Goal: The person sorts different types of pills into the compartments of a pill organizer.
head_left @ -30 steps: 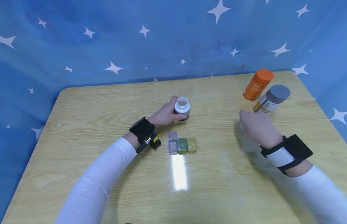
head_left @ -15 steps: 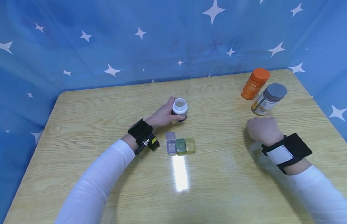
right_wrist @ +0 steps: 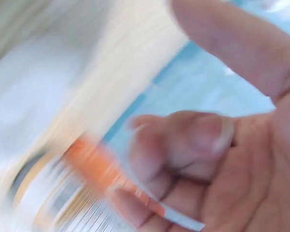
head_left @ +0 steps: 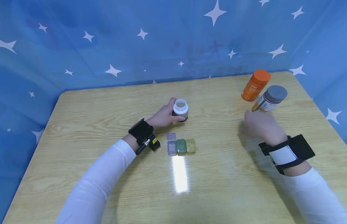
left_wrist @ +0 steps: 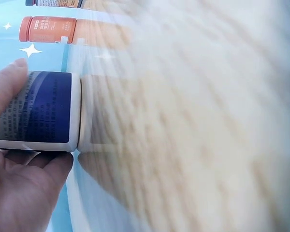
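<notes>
My left hand [head_left: 166,115] holds an open white bottle [head_left: 180,107] around its side, upright on the table, with its mouth uncapped. In the left wrist view the dark blue label of the bottle [left_wrist: 46,106] shows between thumb and fingers. My right hand [head_left: 261,126] is over the table just in front of a grey-capped bottle [head_left: 267,102]. The right wrist view, blurred, has the fingers [right_wrist: 183,140] of that hand curled towards the palm and the thumb held apart; nothing shows in the grasp. In front of the left hand lies a small pill organizer [head_left: 181,146], purple, green and yellow, its purple lid raised.
An orange bottle [head_left: 255,85] stands behind the grey-capped one at the back right of the wooden table [head_left: 106,102]. Blue cloth with white stars [head_left: 162,46] hangs along the table's back and sides. A bright light reflection lies in front of the pill organizer.
My right hand drew back slightly from the grey-capped bottle, then moved towards it again. The left hand and the white bottle stay in place; the view shifts a little.
</notes>
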{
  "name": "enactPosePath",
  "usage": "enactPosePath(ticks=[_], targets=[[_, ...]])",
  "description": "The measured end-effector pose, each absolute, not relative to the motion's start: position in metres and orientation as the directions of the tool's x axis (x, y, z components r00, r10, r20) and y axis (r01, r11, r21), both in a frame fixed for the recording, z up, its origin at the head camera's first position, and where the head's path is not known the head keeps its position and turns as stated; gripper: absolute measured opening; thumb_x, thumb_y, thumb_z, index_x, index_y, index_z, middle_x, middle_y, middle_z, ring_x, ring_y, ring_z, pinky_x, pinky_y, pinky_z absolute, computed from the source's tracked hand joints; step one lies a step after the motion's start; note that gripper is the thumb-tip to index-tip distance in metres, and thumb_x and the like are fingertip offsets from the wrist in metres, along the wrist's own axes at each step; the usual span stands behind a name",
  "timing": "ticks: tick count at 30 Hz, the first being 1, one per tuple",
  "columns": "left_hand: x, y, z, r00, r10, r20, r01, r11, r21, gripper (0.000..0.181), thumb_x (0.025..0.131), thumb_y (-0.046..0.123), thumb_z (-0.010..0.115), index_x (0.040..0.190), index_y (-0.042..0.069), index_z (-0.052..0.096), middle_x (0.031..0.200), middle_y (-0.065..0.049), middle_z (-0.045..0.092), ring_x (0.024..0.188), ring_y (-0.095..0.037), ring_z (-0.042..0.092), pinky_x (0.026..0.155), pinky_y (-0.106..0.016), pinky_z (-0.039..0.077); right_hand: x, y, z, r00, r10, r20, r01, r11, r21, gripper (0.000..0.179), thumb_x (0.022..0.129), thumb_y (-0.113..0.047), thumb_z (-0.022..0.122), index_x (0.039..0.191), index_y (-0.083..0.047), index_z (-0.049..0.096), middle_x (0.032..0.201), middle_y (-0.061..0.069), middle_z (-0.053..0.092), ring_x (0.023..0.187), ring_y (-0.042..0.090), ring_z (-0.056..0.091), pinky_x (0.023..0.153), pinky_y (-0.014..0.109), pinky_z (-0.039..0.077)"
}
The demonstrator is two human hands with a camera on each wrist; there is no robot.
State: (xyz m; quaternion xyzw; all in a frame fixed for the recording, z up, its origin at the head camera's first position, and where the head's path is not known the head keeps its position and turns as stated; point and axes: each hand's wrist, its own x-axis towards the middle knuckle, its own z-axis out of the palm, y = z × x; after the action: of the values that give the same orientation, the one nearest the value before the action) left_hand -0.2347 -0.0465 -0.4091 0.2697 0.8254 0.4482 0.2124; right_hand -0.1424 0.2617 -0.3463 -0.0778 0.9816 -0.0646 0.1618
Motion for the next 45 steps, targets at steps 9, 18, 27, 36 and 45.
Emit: enactPosePath(ticks=[9, 18, 27, 36, 45], targets=[[-0.234, -0.047, -0.411, -0.757, 0.643, -0.117, 0.244, 0.444, 0.862, 0.058, 0.088, 0.019, 0.063, 0.129, 0.005, 0.025, 0.129, -0.014, 0.046, 0.115, -0.025, 0.048, 0.089, -0.036, 0.041, -0.193, 0.168, -0.359, -0.886, -0.445, -0.131, -0.281, 0.739, -0.613, 0.073, 0.087, -0.030, 0.064, 0.143, -0.001, 0.028, 0.135, 0.020, 0.046, 0.124, 0.032, 0.046, 0.098, 0.047, 0.043], [-0.232, -0.046, -0.409, -0.746, 0.662, -0.079, 0.293, 0.433, 0.853, 0.054, 0.089, 0.014, 0.060, 0.128, 0.000, 0.025, 0.132, -0.018, 0.044, 0.123, -0.027, 0.046, 0.102, -0.038, 0.039, -0.214, 0.133, -0.382, -0.883, -0.463, -0.081, -0.263, 0.629, -0.732, 0.067, 0.081, -0.024, 0.071, 0.136, -0.003, 0.039, 0.131, 0.015, 0.052, 0.120, 0.028, 0.050, 0.099, 0.044, 0.042], [-0.231, -0.056, -0.404, -0.743, 0.651, -0.154, 0.236, 0.471, 0.850, 0.070, 0.086, 0.015, 0.065, 0.137, 0.003, 0.019, 0.138, -0.016, 0.042, 0.126, -0.025, 0.044, 0.104, -0.036, 0.037, -0.212, 0.129, -0.383, -0.894, -0.444, -0.061, -0.257, 0.618, -0.743, 0.058, 0.083, -0.020, 0.070, 0.132, -0.004, 0.045, 0.126, 0.015, 0.056, 0.116, 0.029, 0.054, 0.096, 0.043, 0.044], [-0.195, -0.103, -0.378, -0.683, 0.678, -0.273, 0.144, 0.491, 0.859, 0.074, 0.093, 0.021, 0.055, 0.148, 0.005, 0.008, 0.152, -0.011, 0.027, 0.141, -0.027, 0.021, 0.113, -0.048, 0.022, -0.215, 0.129, -0.385, -0.893, -0.443, -0.076, -0.244, 0.619, -0.747, 0.057, 0.083, -0.021, 0.070, 0.131, -0.004, 0.045, 0.121, 0.014, 0.058, 0.112, 0.028, 0.055, 0.093, 0.043, 0.045], [-0.143, -0.089, -0.389, -0.772, 0.577, -0.265, 0.281, 0.685, 0.672, 0.103, 0.065, 0.032, 0.082, 0.143, -0.003, 0.025, 0.138, -0.015, 0.048, 0.130, -0.027, 0.042, 0.110, -0.039, 0.032, -0.214, 0.129, -0.384, -0.896, -0.440, -0.064, -0.253, 0.622, -0.741, 0.057, 0.082, -0.021, 0.070, 0.131, -0.004, 0.045, 0.120, 0.015, 0.058, 0.111, 0.028, 0.056, 0.093, 0.042, 0.045]])
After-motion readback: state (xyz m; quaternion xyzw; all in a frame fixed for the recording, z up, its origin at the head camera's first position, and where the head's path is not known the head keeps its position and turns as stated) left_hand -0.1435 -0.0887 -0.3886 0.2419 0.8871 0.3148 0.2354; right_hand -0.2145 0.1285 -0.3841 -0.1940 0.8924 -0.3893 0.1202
